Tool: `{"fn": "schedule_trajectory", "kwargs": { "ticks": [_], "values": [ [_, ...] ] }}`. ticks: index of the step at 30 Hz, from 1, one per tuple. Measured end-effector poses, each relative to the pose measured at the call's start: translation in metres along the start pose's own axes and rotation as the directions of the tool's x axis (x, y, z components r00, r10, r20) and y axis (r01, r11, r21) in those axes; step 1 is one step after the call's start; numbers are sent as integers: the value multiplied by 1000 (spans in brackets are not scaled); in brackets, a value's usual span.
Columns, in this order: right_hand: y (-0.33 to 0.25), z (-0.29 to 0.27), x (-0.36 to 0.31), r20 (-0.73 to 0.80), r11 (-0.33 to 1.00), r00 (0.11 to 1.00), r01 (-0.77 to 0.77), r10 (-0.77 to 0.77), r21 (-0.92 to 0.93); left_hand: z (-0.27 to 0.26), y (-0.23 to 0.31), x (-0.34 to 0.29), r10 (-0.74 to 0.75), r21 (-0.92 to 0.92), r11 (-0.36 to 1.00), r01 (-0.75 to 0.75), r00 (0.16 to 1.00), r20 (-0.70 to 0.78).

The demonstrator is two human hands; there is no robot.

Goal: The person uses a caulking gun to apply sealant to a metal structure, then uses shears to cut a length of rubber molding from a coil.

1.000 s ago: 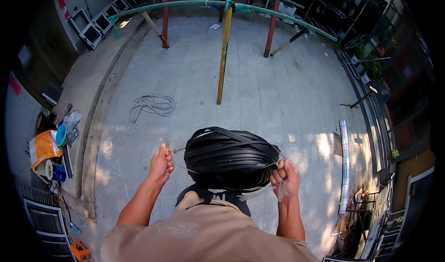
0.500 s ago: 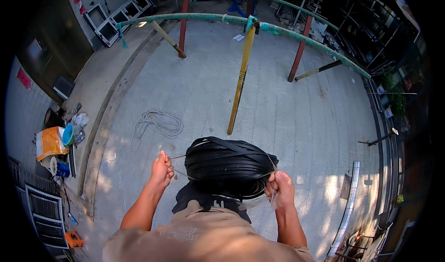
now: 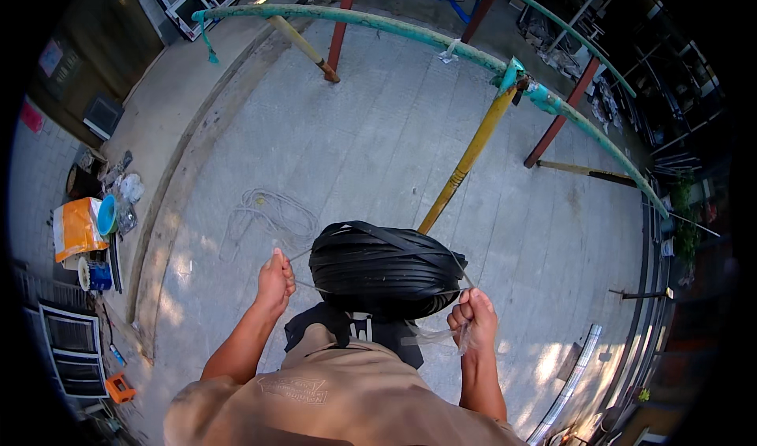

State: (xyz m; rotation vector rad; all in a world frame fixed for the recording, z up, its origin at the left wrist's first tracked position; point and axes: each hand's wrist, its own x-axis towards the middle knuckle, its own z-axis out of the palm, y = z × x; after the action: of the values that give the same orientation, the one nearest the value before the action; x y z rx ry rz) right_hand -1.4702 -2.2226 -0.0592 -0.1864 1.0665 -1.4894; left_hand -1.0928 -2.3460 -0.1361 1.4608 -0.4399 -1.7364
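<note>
Working outdoors over grey paving (image 3: 355,146), dappled with sun at the lower right. Gripping thin cord (image 3: 299,254) in the left hand (image 3: 275,282), curling it into a firm fist; gripping cord in the right hand (image 3: 475,320) as well, closing it just as tightly and bunching clear plastic film (image 3: 434,336) along with it. Holding both fists apart, on either side of a bulky coil of flat black strip (image 3: 386,268): finding it at three o'clock from the left hand, at ten o'clock from the right, and seeing its long axis running roughly from nine to three. Keeping the right hand nearer, just beside the coil; leaving a small gap on the left, spanning it with cord. Not seeing clearly what is bearing the coil, just above dark shorts (image 3: 311,321). Reckoning outward from the coil, seeing pale rope (image 3: 268,217) lying loose on the paving at ten o'clock, a yellow post (image 3: 467,158) leaning at one, a silvery strip (image 3: 569,387) lying at four, an orange bag (image 3: 77,229) sitting at nine, and a green rail (image 3: 378,22) crossing at twelve.
</note>
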Motion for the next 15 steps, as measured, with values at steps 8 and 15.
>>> {"fn": "schedule_trajectory", "kwargs": {
  "ticks": [8, 15],
  "values": [
    [-2, 66, 188, 35, 990, 990, -133, 134, -42, 35, 96, 143, 79, -14, 997, -82, 987, -141],
    [7, 101, 349, -73, 975, 978, -203, 197, -88, 54, 117, 282, 20, -71, 997, -35, 979, -203]
  ]
}}
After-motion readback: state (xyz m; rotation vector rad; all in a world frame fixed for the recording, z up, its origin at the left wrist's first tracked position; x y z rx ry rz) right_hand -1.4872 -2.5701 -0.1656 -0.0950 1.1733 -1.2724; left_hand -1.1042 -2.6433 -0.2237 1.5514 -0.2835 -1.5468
